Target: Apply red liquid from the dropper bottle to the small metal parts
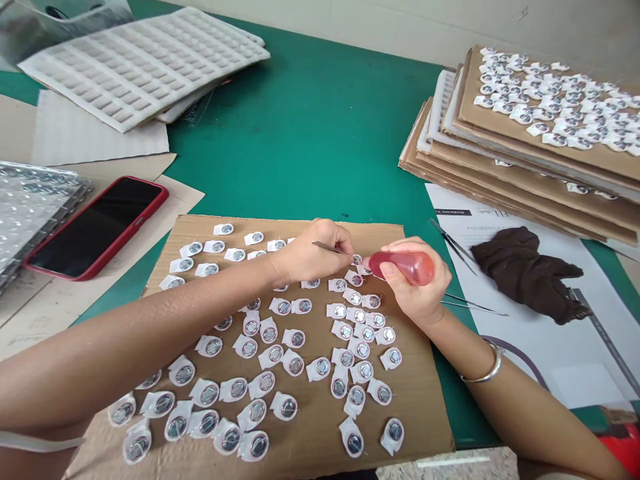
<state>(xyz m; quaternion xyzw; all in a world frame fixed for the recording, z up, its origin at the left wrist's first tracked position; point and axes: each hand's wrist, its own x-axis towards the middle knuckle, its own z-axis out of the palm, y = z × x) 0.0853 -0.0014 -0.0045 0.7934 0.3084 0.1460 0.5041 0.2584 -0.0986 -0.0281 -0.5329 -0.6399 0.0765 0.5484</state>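
My left hand [320,250] is closed around slim metal tweezers [327,247], low over the upper part of a brown cardboard sheet [315,447]. Close to its fingertips lies a small round metallic part on a white tab [357,259]. In my right hand [425,297] is a red squeeze bulb [405,267], its narrow end pointing left toward that part. Several more such parts [293,363] cover the sheet. Another pair of tweezers [475,305] sticks out beyond my right hand; whether the hand touches it is hidden.
Cardboard sheets [450,157] bearing similar parts are stacked at the back right. A dark cloth [530,270] and dark tweezers [454,243] lie on white paper [505,353]. At the left are a red-cased phone [100,227] and white compartment trays [150,67] on the green table [310,133].
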